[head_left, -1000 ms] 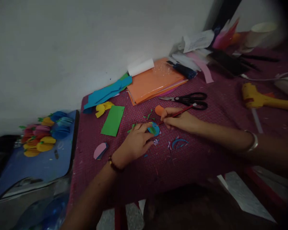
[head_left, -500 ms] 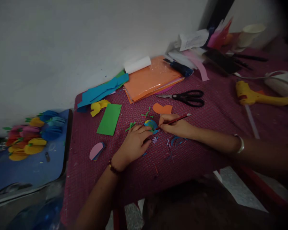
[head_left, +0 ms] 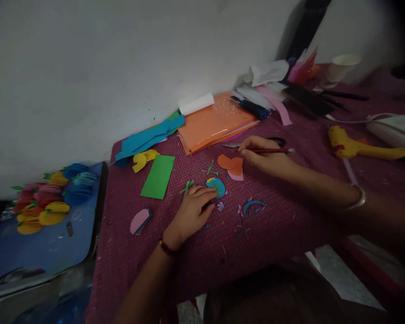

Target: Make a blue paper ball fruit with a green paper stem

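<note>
My left hand point(head_left: 191, 213) lies on the table, fingers stretched out, with its fingertips on a small blue, green and yellow paper piece point(head_left: 219, 186). My right hand point(head_left: 265, 155) is closed on a slim red pencil point(head_left: 273, 150), held above the table near the scissors point(head_left: 278, 141), which it partly hides. Orange paper cut-outs point(head_left: 230, 164) lie just left of this hand, a pink one under them. Beside my left fingers are thin green paper strips point(head_left: 188, 186). A green paper rectangle point(head_left: 158, 177) lies beyond my left hand.
A stack of orange sheets point(head_left: 212, 126) and blue paper point(head_left: 151, 135) lie along the wall. To the right are a yellow glue gun point(head_left: 361, 146), a dark phone point(head_left: 308, 100) and a paper cup point(head_left: 342, 67). Colourful paper shapes point(head_left: 54, 198) sit on a blue surface at left.
My right hand has lifted the pencil off the blue paper piece and moved up and right, partly covering the scissors. My left hand stays on the paper piece. The view has shifted slightly.
</note>
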`<state>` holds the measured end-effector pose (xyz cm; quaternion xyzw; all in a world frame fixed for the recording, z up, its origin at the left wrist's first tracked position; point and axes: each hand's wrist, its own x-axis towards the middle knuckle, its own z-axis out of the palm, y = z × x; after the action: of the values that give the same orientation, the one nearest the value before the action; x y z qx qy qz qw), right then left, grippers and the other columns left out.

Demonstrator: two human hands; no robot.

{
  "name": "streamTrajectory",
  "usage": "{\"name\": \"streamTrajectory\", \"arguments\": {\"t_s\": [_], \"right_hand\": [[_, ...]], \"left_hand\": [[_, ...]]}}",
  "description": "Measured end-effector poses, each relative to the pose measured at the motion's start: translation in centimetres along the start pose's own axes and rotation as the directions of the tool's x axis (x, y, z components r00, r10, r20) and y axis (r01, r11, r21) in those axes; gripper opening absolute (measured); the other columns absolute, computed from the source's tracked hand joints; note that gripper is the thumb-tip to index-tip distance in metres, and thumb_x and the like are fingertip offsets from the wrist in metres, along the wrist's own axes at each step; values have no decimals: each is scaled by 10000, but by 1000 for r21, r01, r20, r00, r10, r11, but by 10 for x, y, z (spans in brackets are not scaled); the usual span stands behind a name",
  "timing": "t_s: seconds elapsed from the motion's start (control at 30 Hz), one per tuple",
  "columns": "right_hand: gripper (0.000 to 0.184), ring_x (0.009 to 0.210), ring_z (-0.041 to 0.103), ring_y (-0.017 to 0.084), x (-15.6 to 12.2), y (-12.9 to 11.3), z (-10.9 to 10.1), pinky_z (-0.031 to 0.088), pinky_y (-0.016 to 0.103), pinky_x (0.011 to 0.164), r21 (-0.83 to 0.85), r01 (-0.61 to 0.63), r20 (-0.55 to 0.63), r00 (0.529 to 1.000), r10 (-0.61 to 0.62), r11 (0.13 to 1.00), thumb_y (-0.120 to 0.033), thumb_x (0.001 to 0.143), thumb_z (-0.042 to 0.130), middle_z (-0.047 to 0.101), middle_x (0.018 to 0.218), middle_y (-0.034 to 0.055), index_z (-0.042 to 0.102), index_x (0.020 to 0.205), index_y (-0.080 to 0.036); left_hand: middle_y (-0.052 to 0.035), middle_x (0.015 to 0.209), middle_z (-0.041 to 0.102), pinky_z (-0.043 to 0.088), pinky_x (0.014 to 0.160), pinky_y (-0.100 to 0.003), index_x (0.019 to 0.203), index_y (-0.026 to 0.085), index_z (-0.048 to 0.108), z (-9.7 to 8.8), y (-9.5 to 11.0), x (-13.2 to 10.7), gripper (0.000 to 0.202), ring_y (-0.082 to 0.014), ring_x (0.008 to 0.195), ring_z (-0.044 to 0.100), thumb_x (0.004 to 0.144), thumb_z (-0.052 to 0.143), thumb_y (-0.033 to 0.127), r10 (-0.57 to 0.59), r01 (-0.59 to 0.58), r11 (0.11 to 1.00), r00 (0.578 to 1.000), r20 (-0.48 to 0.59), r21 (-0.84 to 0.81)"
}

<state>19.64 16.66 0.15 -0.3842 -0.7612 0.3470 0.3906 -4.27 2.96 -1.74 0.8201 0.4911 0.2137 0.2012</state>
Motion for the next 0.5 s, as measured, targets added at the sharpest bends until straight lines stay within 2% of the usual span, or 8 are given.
{"name": "streamTrajectory", "arguments": {"t_s": [0.1,0.13,0.17,0.23,0.3,0.33,0.4,0.5], "right_hand": [[55,693,551,139,53,4,-25,360,273,636,-404,41,98,995,-1,914,-183,795,568,625,735,25,608,801,-145],[96,728,567,148,69,2,-32,338,276,643,-538,-30,27,998,53,842,-167,788,572,643,768,44,626,846,-114],[180,775,582,157,80,-2,-37,321,280,650,-619,-94,-31,995,95,780,-149,790,560,661,831,65,631,940,-79],[371,849,591,142,88,-13,-35,305,267,666,-627,-34,-15,999,32,778,-123,822,487,669,976,81,556,1175,-32],[434,795,589,116,73,-26,-19,330,243,653,-509,92,74,995,-63,856,-109,814,495,685,978,67,518,1246,-81],[357,722,579,111,59,-31,-8,347,234,628,-420,134,166,984,-70,898,-123,791,536,686,902,52,580,1144,-96],[126,660,571,113,26,-37,17,370,229,608,-282,149,390,920,-29,948,-171,797,555,669,763,27,642,879,-132],[118,638,558,123,-11,-32,45,358,233,585,-253,135,516,856,15,958,-235,812,565,661,751,16,630,885,-169]], "left_hand": [[-58,1191,651,386,1022,-446,1243,212,548,5,-1,1,373,-199,1108,540,874,513,174,-45,44,999,997,-55,-19],[-61,1174,656,395,1014,-442,1277,206,516,7,-2,2,413,-197,1099,544,868,504,150,-66,63,997,995,-81,-41],[-61,1157,663,403,1007,-438,1303,202,487,9,-2,3,447,-194,1096,551,863,492,125,-88,80,994,990,-110,-76],[-59,1122,674,423,989,-425,1279,200,494,12,-5,3,434,-186,1083,573,859,468,95,-124,96,981,977,-171,-168],[-63,1071,679,461,936,-395,1150,191,570,14,-6,3,314,-178,1030,600,869,460,106,-161,101,965,957,-243,-240],[-64,1030,680,478,899,-377,1065,186,604,14,-7,2,245,-174,989,610,873,466,121,-169,97,963,945,-279,-253],[-55,935,672,488,844,-355,940,182,633,12,-7,1,166,-166,906,608,881,481,150,-154,86,972,936,-317,-218],[-42,869,652,475,829,-357,912,189,647,10,-6,0,162,-167,859,582,892,487,182,-81,63,995,960,-270,-76]]}}
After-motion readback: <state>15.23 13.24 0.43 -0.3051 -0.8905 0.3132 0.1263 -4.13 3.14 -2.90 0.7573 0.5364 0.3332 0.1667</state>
